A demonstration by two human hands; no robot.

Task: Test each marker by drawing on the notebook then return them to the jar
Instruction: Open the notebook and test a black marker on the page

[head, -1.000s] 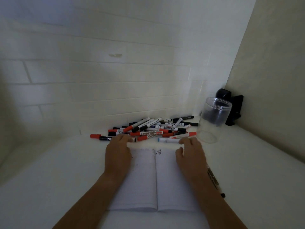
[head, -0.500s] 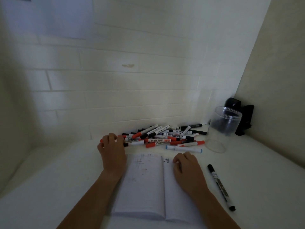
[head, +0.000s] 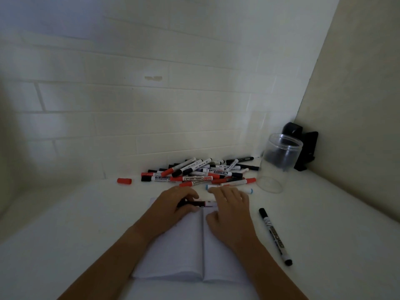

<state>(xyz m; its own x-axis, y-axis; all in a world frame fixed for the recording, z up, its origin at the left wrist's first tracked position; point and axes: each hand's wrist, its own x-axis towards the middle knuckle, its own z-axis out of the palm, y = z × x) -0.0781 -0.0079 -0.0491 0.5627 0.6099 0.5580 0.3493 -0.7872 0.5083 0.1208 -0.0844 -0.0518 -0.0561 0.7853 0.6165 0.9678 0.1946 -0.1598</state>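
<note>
- Head view: left hand (head: pixel 173 204) lies over the top of the open notebook (head: pixel 190 245), fingers curled round a dark-capped marker (head: pixel 194 203) held roughly level across the fold.
- Right hand (head: pixel 229 210) rests on the right page with fingers spread and fairly straight, tips reaching toward the marker's pale end; whether they touch it cannot be told. It grips nothing.
- Notebook is open flat on the desk (head: pixel 65 224) under both forearms; soft white pages, shallow centre crease. Any marks on the paper are hidden by the hands or lost in the dim light.
- One black marker (head: pixel 275 236), capped and printed along the barrel, lies by itself on the desk just right of the notebook, near the right wrist.
- Beyond the hands, a loose pile of markers (head: pixel 201 173) with slim white plastic barrels and red or black caps, crossing one another. A blue-ended one (head: pixel 229 188) lies nearest the fingers; a red cap (head: pixel 124 181) lies apart to the left.
- Jar (head: pixel 280 162): clear plastic, cylindrical, threaded rim, standing open at the right end of the pile. No marker is visible inside.
- Judgement: early stage. The pile is untested or unreturned and the jar is unfilled; nearly everything is left.
- Backdrop: painted white brick wall; a black object (head: pixel 306 148) in the corner behind the jar.
</note>
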